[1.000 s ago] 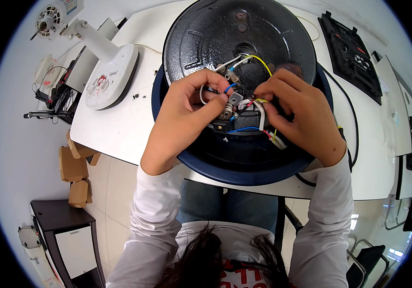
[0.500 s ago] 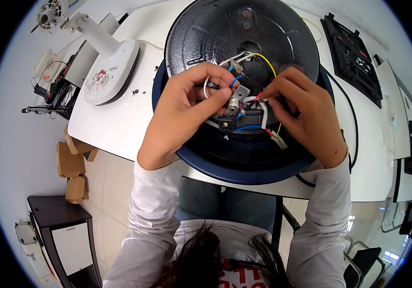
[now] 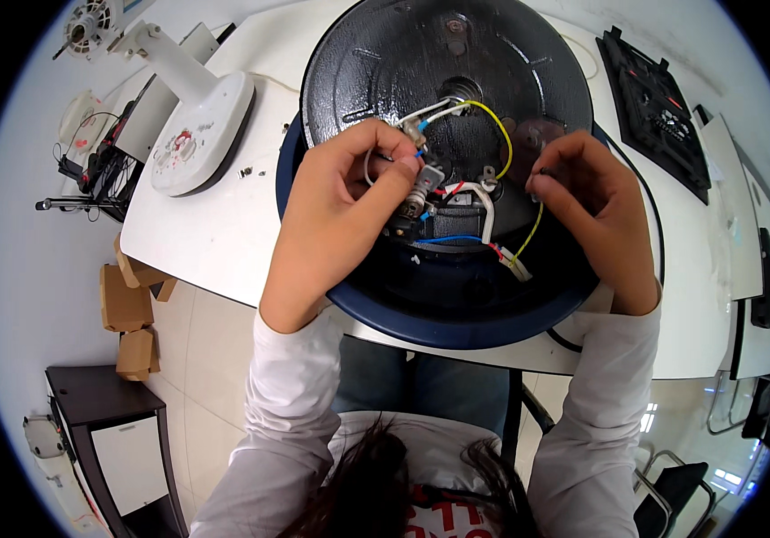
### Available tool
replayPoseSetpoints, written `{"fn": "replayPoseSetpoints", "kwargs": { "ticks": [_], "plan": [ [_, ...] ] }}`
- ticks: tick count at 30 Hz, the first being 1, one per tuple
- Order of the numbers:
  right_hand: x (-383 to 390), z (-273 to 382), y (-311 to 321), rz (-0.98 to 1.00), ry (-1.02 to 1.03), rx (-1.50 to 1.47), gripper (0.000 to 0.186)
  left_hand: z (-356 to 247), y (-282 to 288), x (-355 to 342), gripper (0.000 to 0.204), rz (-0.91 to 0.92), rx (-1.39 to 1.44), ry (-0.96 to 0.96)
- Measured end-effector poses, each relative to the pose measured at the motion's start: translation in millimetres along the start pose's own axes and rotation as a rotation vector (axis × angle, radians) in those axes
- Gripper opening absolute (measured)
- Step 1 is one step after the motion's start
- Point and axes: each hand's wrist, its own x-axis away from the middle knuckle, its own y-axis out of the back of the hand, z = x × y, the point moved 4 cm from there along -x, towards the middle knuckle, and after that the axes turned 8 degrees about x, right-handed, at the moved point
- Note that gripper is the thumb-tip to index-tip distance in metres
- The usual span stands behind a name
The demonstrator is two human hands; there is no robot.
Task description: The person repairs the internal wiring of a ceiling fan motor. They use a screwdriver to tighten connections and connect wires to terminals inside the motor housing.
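Note:
My left hand [image 3: 340, 211] is closed in a pinch over a black round appliance base [image 3: 367, 67], with a pale wire looping by its fingers. A blue-sleeved bit of that wire shows at the fingertips. Right beside them is a metal switch-like part [image 3: 423, 186] with a grey plate. My right hand [image 3: 596, 202] is raised to the right, apart from the wiring, thumb and forefinger pressed together on a tiny dark thing too small to name. Between the hands, a white sleeved cable [image 3: 490, 215], a blue wire [image 3: 448, 239] and a yellow-green wire [image 3: 508, 134] cross the base.
The base rests tilted in a dark blue basin [image 3: 457, 334] on a white table [image 3: 215, 242]. A white fan stand [image 3: 210, 134] is at the left, with small screws [image 3: 246, 171] beside it. An open black tool case [image 3: 649, 108] lies at the far right.
My right hand has drawn away from the red-ended wires to the right, uncovering a small metal tab on the base. My left hand stays pinched; the metal part has shifted slightly left.

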Motion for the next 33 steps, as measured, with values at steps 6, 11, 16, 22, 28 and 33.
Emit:
{"fn": "replayPoseSetpoints", "kwargs": {
  "ticks": [6, 11, 16, 22, 28, 33],
  "plan": [
    [0.4, 7.6, -2.5, 0.035, 0.041, 0.175, 0.011, -2.7, 5.0, 1.9, 0.011, -0.190, -0.392, -0.280],
    [0.4, 7.4, -0.4, 0.003, 0.045, 0.197, 0.012, -6.7, 5.2, 4.0, 0.008, -0.228, -0.660, -0.363],
    [-0.3, 8.7, -1.0, 0.019, 0.040, 0.178, 0.011, -9.3, 8.6, -2.1, 0.012, -0.257, -0.681, -0.428],
    [-0.1, 0.8, -0.9, 0.029, 0.039, 0.085, 0.009, -38.6, 24.7, -39.3, 0.022, -0.047, -0.501, -0.269],
    [-3.5, -4.5, 8.1, -0.074, -0.036, -0.126, 0.009, -58.9, 3.0, -68.9, 0.026, 0.398, -0.848, -0.012],
    [-5.6, -6.7, -0.2, -0.080, 0.023, -0.059, 0.014, -51.4, -6.1, -69.8, 0.021, 0.506, -0.902, 0.008]
  ]
}}
